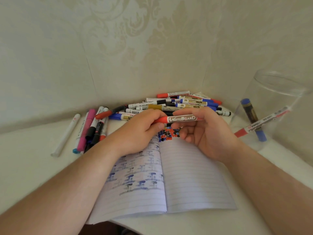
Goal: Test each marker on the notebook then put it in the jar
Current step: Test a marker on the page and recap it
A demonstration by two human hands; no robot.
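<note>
A: Markers everywhere on this table (30,167)! Far left, a white pen (66,135) lies alone, and just beside it a pink marker (86,129) sits in a small cluster of dark ones.

B: And behind that, the big pile of markers (169,104) against the wall, red, blue and gold barrels all crossed over each other.

A: Centre stage now: the left hand (140,133) grips the red cap end of the whiteboard marker (182,119), fingers curled round it.

B: The marker is level, held above the top of the open notebook (186,175). Left page covered in blue-black test marks, and a patch of red, blue and black scribbles (168,133) at the top of the right page.

A: The right hand (208,133) has the other end, thumb on top and fingers curled underneath, pinching the barrel.

B: Far right, the clear jar (277,92) stands on the table, with a blue marker (252,119) and a red marker (264,122) leaning crossed inside.
</note>
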